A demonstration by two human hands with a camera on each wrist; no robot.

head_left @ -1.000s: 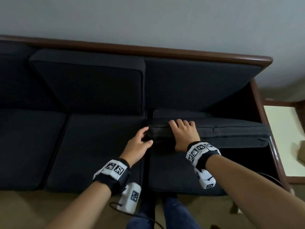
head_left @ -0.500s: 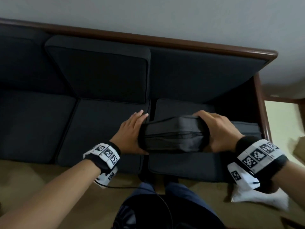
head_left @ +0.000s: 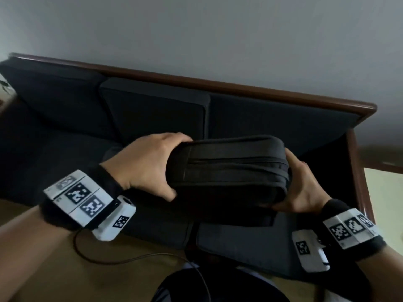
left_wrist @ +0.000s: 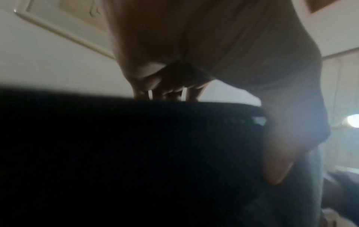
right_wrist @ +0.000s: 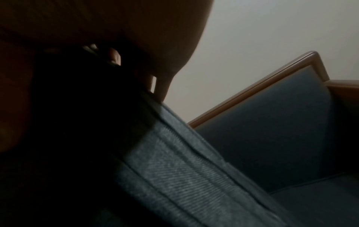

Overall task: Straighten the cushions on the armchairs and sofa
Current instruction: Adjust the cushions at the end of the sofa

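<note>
A dark cushion point(head_left: 229, 171) with a zipped edge is held up off the sofa point(head_left: 239, 88), its zipper side facing me. My left hand point(head_left: 150, 164) grips its left end, fingers over the top and thumb below. My right hand point(head_left: 303, 184) grips its right end the same way. In the left wrist view the cushion point(left_wrist: 116, 153) fills the lower frame under curled fingers point(left_wrist: 167, 90). The right wrist view shows the cushion's zipper edge point(right_wrist: 184, 169) beneath that hand. One back cushion point(head_left: 157, 114) leans upright at the sofa's middle. The right back bay point(head_left: 272, 118) holds no cushion.
The sofa has a brown wooden frame point(head_left: 357, 162) along the back and right arm. A pale side table point(head_left: 383, 192) stands to the right. Dark seat cushions point(head_left: 239, 245) lie below the lifted one. A cable point(head_left: 122, 259) hangs from my left wrist over tan carpet.
The cushion lay flat on the right seat; both hands took hold of its ends and lifted it clear of the seat, toward me.
</note>
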